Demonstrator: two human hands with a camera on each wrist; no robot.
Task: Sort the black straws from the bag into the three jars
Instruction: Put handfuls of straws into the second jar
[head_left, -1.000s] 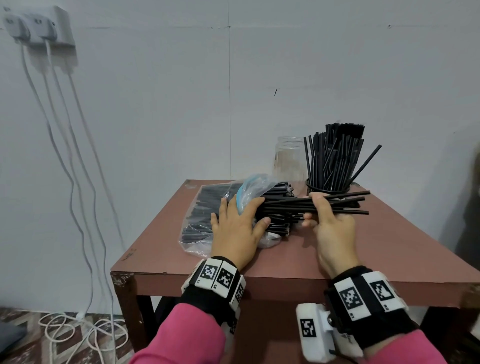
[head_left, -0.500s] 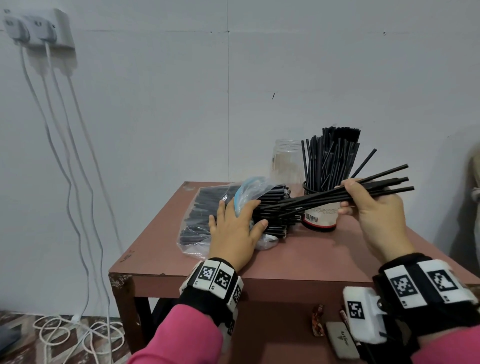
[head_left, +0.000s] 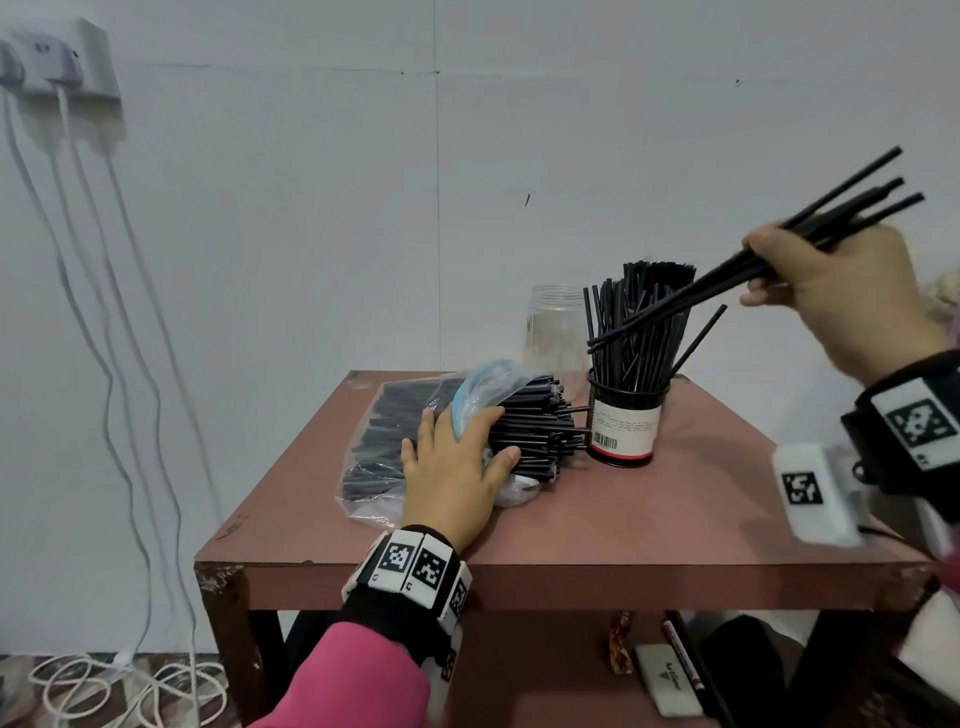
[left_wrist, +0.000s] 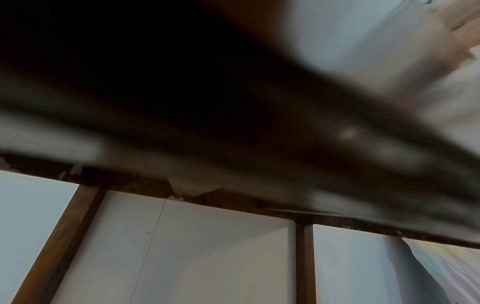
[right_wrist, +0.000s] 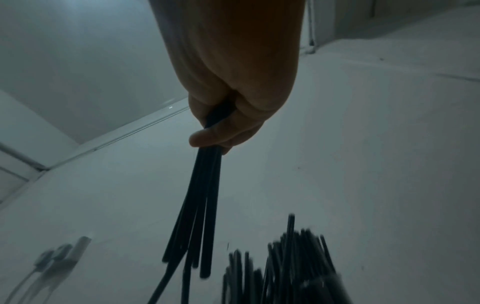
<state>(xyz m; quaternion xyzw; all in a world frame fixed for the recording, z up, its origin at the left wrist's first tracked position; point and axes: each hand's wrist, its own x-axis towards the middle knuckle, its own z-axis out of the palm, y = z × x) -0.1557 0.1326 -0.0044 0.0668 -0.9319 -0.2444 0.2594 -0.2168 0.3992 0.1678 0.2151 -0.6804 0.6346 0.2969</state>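
A clear plastic bag (head_left: 395, 441) of black straws lies on the brown table (head_left: 597, 525); straw ends (head_left: 530, 431) stick out of its open right end. My left hand (head_left: 457, 462) rests flat on the bag's mouth, fingers spread. My right hand (head_left: 831, 291) is raised at the upper right and grips a small bundle of black straws (head_left: 727, 270), tilted with the lower tips over a black mesh jar (head_left: 626, 426) full of straws. In the right wrist view the gripped bundle (right_wrist: 200, 216) hangs above the jar's straws (right_wrist: 285, 263). A clear jar (head_left: 553, 327) stands behind.
White cables (head_left: 104, 364) hang from a wall socket (head_left: 57, 62) at the left and coil on the floor. Under the table lie an eraser (head_left: 667, 686) and a pen (head_left: 680, 654). The left wrist view is dark and blurred against the table edge.
My right hand has pulled the bundle of straws out of the bag and lifted it up and to the right, tilting it over the mesh jar. The left hand stayed on the bag.
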